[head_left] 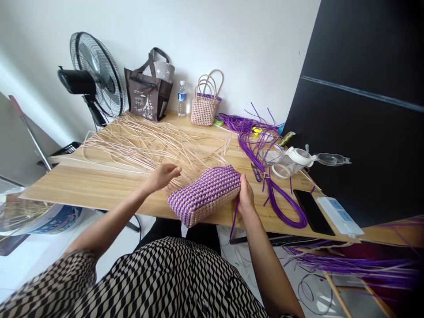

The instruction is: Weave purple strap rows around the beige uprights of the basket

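A woven purple-and-beige basket [208, 192] lies tilted on its side at the table's front edge, its beige face toward me. My right hand [246, 194] is closed on its right end, thumb on top and fingers partly hidden behind. A purple strand [235, 221] hangs down beside that hand. My left hand [164, 176] is raised just left of the basket, thumb and fingers pinched together. Whether a strand is between them I cannot make out. Long loose beige strands [132, 143] spread across the table behind and left of this hand.
On the wooden table [82, 187] stand a brown bag [144, 97], a water bottle [182, 99] and a small woven handbag [203, 110]. Rightward lie purple strands [281, 207], scissors [256, 172], a clear cup [283, 168], a phone [313, 212] and a power strip [339, 215]. A fan [97, 73] stands at left.
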`<state>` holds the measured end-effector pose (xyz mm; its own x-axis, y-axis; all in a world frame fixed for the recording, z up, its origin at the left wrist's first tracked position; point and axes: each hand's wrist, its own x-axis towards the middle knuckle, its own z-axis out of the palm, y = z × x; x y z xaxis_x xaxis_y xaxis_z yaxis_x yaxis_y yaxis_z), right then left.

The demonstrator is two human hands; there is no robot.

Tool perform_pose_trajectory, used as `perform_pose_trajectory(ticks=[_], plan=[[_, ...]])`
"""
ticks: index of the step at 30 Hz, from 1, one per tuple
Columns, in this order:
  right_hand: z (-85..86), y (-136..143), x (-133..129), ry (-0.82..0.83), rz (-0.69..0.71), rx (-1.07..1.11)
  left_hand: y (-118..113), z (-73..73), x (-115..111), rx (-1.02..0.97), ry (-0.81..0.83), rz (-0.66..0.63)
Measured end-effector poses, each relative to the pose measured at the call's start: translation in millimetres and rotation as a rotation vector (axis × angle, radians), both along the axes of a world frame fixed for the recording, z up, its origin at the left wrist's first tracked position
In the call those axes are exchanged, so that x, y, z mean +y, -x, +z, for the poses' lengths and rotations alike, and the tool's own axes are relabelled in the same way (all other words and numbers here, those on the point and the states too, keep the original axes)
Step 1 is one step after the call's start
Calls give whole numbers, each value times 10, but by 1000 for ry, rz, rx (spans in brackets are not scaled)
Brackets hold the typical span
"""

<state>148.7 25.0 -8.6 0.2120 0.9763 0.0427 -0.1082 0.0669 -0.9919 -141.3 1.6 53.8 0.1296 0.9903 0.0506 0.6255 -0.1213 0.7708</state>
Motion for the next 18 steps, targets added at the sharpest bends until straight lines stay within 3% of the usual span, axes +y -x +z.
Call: perform_pose_trajectory(ticks=[2, 5, 7, 9, 12, 15, 18], plan=[[18, 38, -17, 13, -38, -6, -3, -127, -444, -9, -63, 160], [27, 82, -28, -4, -59, -33, -149, -350, -1027, -90, -91, 287], [10, 107, -20, -7, -68, -42, -277, -475, -1250, -167, -142, 277], [-24, 139, 9, 2, -89, -37, -367, -567, -1283, -227, -150, 195], [-84, 219, 109, -26, -138, -67, -350, -646, -976, -185, -213, 145], [-127, 328, 295, -72, -187, -130, -139, -661, -375, -61, -303, 142], [-144, 403, 550, -49, -135, -146, 142, -629, 283, 0, -275, -2]])
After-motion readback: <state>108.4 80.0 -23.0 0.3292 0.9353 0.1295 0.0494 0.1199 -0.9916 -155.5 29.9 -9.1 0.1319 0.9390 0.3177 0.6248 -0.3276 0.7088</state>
